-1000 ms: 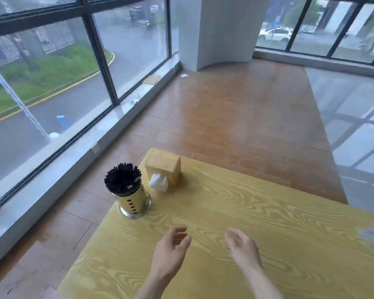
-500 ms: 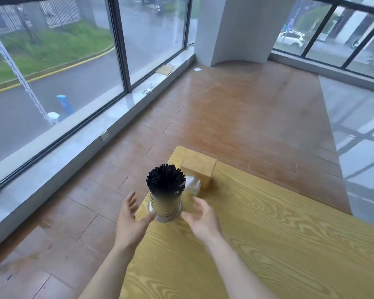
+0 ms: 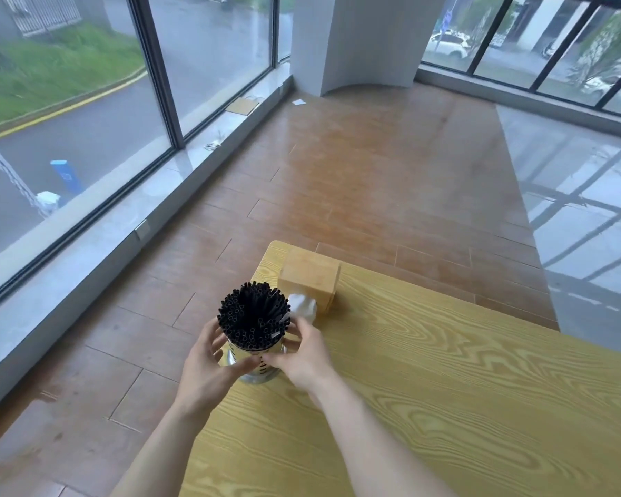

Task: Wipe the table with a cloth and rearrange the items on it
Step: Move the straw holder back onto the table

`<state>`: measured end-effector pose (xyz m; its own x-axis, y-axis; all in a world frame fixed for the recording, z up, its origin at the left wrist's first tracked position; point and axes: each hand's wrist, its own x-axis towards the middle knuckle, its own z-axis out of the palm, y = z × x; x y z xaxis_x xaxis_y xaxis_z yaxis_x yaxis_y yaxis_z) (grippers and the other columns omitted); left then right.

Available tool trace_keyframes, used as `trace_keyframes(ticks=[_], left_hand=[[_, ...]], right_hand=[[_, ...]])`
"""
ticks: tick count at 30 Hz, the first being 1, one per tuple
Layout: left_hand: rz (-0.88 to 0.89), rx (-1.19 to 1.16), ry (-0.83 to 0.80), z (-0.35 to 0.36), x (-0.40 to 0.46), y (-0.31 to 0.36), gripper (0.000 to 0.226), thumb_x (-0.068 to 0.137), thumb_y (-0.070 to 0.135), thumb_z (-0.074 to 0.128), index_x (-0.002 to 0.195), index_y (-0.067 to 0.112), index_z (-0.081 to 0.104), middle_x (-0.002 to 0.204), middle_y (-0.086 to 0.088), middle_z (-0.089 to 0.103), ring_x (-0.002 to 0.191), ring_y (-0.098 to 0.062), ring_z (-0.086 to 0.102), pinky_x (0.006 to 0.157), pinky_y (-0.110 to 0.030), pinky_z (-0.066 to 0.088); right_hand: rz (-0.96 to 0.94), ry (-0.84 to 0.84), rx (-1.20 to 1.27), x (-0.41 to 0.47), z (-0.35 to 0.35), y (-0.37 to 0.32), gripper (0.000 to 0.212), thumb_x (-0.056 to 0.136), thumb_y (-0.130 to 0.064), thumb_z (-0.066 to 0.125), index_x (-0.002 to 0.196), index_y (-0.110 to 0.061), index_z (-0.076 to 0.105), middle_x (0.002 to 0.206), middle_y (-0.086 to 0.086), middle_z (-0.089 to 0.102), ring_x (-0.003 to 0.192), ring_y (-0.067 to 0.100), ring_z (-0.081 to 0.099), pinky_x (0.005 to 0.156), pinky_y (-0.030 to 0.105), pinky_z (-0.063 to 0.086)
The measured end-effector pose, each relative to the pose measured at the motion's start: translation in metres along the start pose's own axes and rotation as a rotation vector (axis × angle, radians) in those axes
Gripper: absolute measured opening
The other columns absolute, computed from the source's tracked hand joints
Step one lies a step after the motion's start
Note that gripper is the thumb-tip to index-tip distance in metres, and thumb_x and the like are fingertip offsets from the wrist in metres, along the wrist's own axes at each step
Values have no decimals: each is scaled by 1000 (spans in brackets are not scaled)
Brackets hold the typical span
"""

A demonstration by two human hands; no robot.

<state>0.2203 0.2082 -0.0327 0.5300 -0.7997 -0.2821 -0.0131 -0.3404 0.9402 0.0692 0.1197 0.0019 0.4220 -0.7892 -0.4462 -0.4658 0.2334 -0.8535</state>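
Both hands point(image 3: 208, 367) now clasp straw holder point(image 3: 255, 353) beside tissue box point(image 3: 309, 281).

Wooden table point(image 3: 427, 407) bears straw holder point(image 3: 257, 367), tissue box point(image 3: 311, 281).

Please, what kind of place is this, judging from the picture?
Probably a cafe or canteen dining area. A metal holder full of black straws and a wooden tissue box stand on a wooden table, beside large street-facing windows.

Your left hand point(image 3: 208, 367) and right hand point(image 3: 303, 353) cup inward, facing each other. Fingers are curled, thumbs nearly meeting. Both bare forearms reach forward.
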Motion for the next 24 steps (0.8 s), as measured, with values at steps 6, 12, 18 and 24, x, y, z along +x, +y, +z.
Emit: trace_keyframes(ticks=[6,12,18,24], left_hand=[[-9,10,-52,31,-23,11,85,61,9,95,134,25,55,120,16,62,114,-10,58,107,-34,43],[48,4,-144,104,-33,39,77,59,8,95,116,41,54,111,26,57,105,0,57,105,-34,42],[104,3,-216,191,-14,64,87,62,12,94,114,56,40,117,34,50,109,12,50,99,-25,42],[110,60,-282,257,20,87,87,62,29,94,133,31,44,133,19,56,126,-9,53,106,-28,42]], right_hand=[[17,17,14,-20,-38,20,70,72,-7,90,130,-32,58,125,-12,67,101,-13,57,68,-4,43],[41,97,-22,-36,-114,42,68,70,-11,93,127,-28,61,113,-21,66,101,-11,60,80,5,50],[32,215,23,-22,-197,58,76,63,-18,96,131,-32,63,126,-12,71,109,6,70,88,24,58],[7,264,59,2,-265,63,76,69,-14,94,135,-30,59,127,-15,67,102,-5,64,66,6,46]])
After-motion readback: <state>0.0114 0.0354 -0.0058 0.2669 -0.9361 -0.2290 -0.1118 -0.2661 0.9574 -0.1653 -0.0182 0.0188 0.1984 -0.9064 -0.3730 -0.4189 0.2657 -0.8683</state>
